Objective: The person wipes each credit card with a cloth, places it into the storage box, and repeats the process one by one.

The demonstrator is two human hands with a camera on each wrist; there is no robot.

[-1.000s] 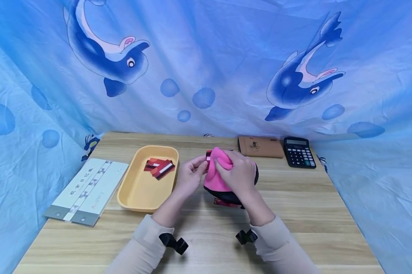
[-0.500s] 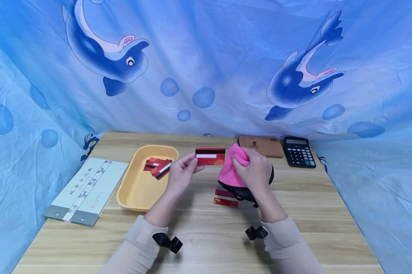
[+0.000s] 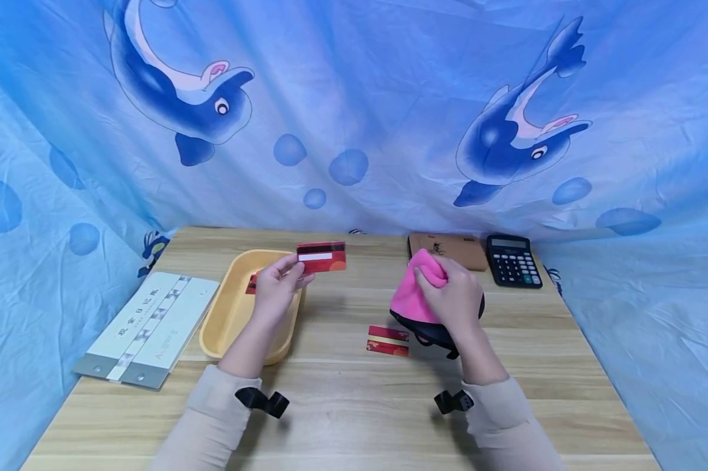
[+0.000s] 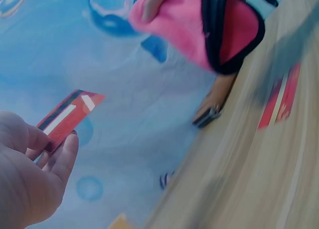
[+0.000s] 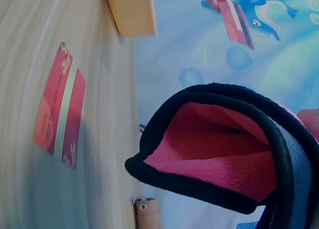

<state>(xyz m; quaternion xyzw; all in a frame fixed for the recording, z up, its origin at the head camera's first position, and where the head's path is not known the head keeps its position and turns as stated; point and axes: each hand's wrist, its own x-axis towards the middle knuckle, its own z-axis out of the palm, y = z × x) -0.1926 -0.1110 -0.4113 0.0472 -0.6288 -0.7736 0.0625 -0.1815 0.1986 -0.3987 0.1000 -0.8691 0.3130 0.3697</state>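
My left hand (image 3: 276,282) pinches a red bank card (image 3: 321,257) with a dark stripe between thumb and fingers, above the right side of the yellow tray (image 3: 209,340). In the left wrist view that card (image 4: 70,116) is tilted up. My right hand (image 3: 455,294) grips a bunched pink fleece piece with black trim (image 3: 409,294), raised over the table. Its pouch-like opening (image 5: 214,159) gapes in the right wrist view, showing a pink lining. Below and left of it a red card with a pale stripe (image 3: 388,341) lies flat on the table.
Part of another red card (image 3: 252,283) shows in the tray, mostly behind my left hand. A white-and-grey booklet (image 3: 154,320) lies left of the tray. At the back right are a brown wallet (image 3: 460,252) and a black calculator (image 3: 514,261). A blue dolphin-print curtain (image 3: 354,98) surrounds the table.
My left hand has drawn the card leftward, away from the pink fleece piece, to the tray's side. My right hand has shifted right with the fleece, uncovering the card on the table.
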